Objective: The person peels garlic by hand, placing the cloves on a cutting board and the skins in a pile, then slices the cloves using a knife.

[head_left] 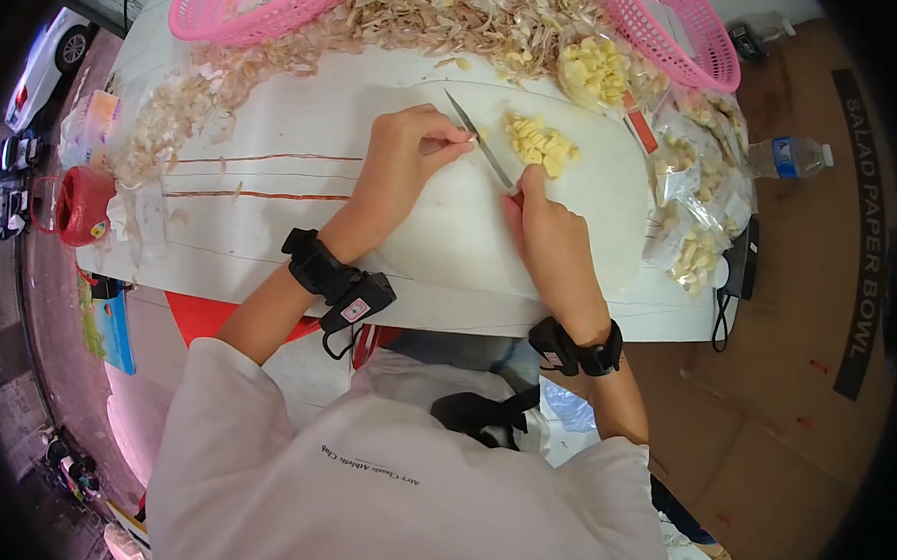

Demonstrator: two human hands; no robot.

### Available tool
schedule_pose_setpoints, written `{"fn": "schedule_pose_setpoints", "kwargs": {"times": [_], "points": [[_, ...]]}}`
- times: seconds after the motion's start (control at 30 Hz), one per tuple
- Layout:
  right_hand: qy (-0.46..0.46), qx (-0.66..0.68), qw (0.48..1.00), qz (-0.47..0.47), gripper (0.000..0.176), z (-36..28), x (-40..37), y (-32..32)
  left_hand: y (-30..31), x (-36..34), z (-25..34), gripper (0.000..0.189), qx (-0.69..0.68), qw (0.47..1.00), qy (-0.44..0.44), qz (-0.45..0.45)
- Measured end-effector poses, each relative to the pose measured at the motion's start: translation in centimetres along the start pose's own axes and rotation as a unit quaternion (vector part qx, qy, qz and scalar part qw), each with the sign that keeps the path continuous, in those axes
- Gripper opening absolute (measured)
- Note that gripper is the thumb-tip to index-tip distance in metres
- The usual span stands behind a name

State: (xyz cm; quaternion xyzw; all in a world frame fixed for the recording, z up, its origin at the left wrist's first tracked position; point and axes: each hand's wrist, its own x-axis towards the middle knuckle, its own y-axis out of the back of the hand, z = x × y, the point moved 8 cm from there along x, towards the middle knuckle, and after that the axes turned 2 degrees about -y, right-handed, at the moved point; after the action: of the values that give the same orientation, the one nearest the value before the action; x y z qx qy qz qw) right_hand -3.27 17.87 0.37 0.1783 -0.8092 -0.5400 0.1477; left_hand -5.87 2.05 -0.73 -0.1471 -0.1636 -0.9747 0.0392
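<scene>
My right hand [553, 230] is closed round the handle of a small knife [483, 141], whose blade points up and to the left. The fingers of my left hand [406, 156] are pinched beside the blade, on a small pale piece that looks like a garlic clove [473, 138], mostly hidden by the fingertips. Both hands are over a white cutting board [451, 230]. Peeled garlic cloves [542, 144] lie in a small pile on the board, just beyond my right hand.
A heap of dry garlic skins [430, 19] spreads along the far side, between two pink baskets [250, 9]. Bags of garlic [693, 181] line the right edge of the table, near a plastic bottle [789, 158]. A roll of red string [83, 206] stands at the left.
</scene>
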Motion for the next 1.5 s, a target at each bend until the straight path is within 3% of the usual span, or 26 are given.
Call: {"fn": "schedule_pose_setpoints", "kwargs": {"times": [0.73,1.5], "points": [[-0.013,0.082,0.996,0.029,0.021,0.1,-0.1,0.5,0.2,0.1,0.3,0.008,0.001,1.0,-0.001,-0.003],[-0.015,0.025,1.0,-0.002,0.019,-0.5,0.0,0.1,0.1,0.0,0.2,0.008,0.018,1.0,-0.02,-0.004]]}}
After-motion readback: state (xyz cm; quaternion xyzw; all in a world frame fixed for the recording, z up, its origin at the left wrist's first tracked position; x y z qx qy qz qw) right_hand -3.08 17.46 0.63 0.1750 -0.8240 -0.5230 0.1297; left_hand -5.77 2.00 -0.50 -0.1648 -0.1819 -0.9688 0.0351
